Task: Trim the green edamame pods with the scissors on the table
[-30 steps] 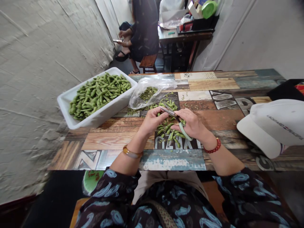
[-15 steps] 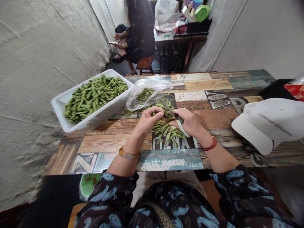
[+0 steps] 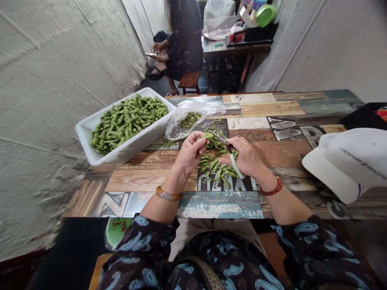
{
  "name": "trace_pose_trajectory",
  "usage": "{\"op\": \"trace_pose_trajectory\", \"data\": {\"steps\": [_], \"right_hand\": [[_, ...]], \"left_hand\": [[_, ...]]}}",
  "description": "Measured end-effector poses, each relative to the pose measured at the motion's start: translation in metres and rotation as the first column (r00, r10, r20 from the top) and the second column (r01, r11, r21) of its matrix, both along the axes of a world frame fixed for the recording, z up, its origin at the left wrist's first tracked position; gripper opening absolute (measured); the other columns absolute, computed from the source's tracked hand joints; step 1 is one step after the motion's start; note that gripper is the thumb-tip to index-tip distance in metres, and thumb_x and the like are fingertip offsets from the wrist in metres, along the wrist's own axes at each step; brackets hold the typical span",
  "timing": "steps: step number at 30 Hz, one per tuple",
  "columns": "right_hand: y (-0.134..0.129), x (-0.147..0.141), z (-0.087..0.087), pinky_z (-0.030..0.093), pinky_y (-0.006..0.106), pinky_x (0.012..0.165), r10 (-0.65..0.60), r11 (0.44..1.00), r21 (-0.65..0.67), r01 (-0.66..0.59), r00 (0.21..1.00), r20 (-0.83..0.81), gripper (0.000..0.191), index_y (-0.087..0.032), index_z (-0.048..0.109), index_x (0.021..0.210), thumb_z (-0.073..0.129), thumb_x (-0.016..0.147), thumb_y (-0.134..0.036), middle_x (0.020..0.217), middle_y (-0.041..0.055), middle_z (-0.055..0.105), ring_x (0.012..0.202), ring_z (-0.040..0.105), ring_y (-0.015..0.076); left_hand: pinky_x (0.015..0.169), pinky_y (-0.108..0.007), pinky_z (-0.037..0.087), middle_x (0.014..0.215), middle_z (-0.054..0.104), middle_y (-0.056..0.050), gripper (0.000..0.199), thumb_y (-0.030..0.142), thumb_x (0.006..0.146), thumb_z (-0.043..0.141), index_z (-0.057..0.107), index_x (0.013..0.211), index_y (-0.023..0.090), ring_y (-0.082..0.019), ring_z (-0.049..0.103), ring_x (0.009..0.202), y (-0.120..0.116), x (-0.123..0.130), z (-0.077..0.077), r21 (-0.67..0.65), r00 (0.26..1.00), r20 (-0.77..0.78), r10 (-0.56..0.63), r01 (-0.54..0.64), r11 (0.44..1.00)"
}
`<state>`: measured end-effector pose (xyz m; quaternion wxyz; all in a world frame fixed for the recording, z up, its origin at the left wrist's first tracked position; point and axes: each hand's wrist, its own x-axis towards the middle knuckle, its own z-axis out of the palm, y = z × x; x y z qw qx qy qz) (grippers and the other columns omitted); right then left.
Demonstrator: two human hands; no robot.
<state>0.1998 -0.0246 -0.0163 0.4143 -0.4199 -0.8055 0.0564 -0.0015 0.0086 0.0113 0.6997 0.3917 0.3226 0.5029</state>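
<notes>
Between the thumb and fingers of my left hand (image 3: 192,151) is a green edamame pod (image 3: 206,137), partly hidden by the fingertips. My right hand (image 3: 244,156) is closed on a pair of scissors (image 3: 236,165) with pale green handles. Their dark blades point up and left, just beside the pod. Under and between both hands lies a loose pile of edamame pods (image 3: 218,167) on the table. A clear plastic bag (image 3: 173,127) with small green trimmings (image 3: 190,120) lies beyond my left hand.
A white tub (image 3: 128,150) heaped with edamame pods stands at the left by the wall. On the right lies a white cap (image 3: 332,161). Past the patchwork table (image 3: 145,179), a person (image 3: 186,40) sits on a stool (image 3: 189,80) holding a phone.
My left hand has turned, and a pod now shows at its fingertips near the scissor blades. The whole view has shifted slightly, so things appear further right.
</notes>
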Motion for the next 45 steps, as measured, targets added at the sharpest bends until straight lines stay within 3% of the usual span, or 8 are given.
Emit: {"op": "trace_pose_trajectory", "data": {"steps": [13,34,39,45], "right_hand": [[-0.001,-0.002,0.0,0.051,0.045,0.084,0.007,1.0,-0.007,-0.007,1.0,0.0,0.046,-0.018,0.058,0.111,0.066,0.085,-0.055,0.096,0.0122,0.067,0.089,0.062,0.0288],[0.0,-0.006,-0.009,0.05,0.042,0.077,0.02,0.999,-0.027,-0.019,0.999,0.045,0.033,-0.018,0.057,0.11,0.059,0.093,-0.046,0.093,0.0115,0.066,0.086,0.06,0.0277],[-0.001,-0.007,-0.007,0.052,0.042,0.077,0.022,0.998,-0.058,-0.02,1.0,0.021,0.034,-0.019,0.058,0.11,0.059,0.093,-0.048,0.089,0.0103,0.067,0.084,0.062,0.0272],[0.001,0.002,0.003,0.053,0.039,0.076,-0.082,0.991,-0.108,0.073,0.994,-0.077,0.035,-0.021,0.061,0.111,0.064,0.09,-0.049,0.084,0.0056,0.067,0.078,0.063,0.023]], "left_hand": [[0.044,-0.016,0.023,0.069,0.065,0.001,0.034,0.029,0.065,0.084,0.057,0.08,0.015,-0.002,0.039,0.044,-0.006,0.007,-0.008,0.014,0.998,-0.004,-0.058,0.058,0.998],[0.043,-0.015,0.022,0.065,0.062,0.001,0.034,0.03,0.064,0.085,0.06,0.081,0.015,-0.002,0.038,0.045,0.001,0.001,-0.006,-0.005,1.0,-0.021,-0.006,0.006,1.0],[0.043,-0.015,0.021,0.061,0.055,0.004,0.032,0.029,0.066,0.082,0.059,0.082,0.015,-0.003,0.038,0.046,0.002,-0.001,-0.003,0.012,0.999,-0.037,0.013,-0.013,1.0],[0.044,-0.015,0.03,0.075,0.059,0.002,0.022,0.023,0.067,0.071,0.054,0.081,0.018,-0.006,0.048,0.055,0.012,-0.016,0.002,-0.109,0.994,0.045,0.097,-0.092,0.99]]}}
